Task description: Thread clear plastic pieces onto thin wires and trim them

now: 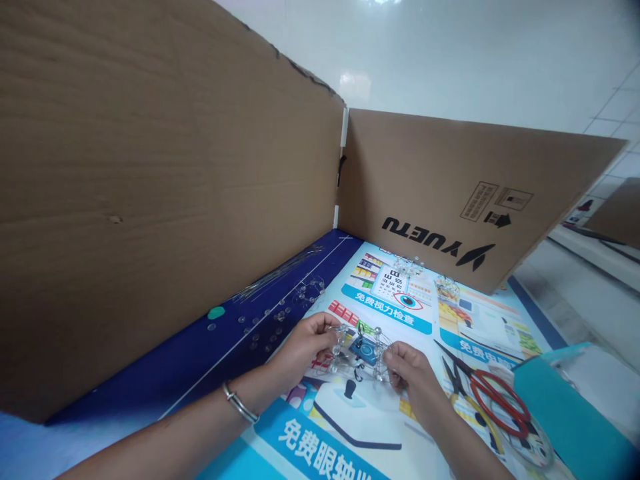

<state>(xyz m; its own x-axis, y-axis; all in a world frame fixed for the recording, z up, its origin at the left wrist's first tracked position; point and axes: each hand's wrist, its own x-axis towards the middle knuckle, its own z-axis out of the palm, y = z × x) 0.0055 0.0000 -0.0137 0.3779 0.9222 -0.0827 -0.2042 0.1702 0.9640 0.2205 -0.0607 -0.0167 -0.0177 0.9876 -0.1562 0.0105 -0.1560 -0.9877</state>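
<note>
Between my hands is a piece of thin wire strung with clear beads [379,357], held just above the printed sheet. My left hand [309,347], with a silver bangle at the wrist, pinches its left side between thumb and fingers. On the opposite side, the thumb and fingertips of my right hand [409,372] close on the beaded wire. Small dark curls show in the middle of the piece, near the gap between both hands. Fingers partly hide the beads at each end.
Loose clear beads [255,338], a green disc [216,313] and straight wires [280,272] lie on the left. Other beaded pieces [410,267] rest farther back. Red-handled scissors [500,405], yellow-handled pliers [479,417] and a teal folder [565,407] lie right. Cardboard walls [240,160] stand behind.
</note>
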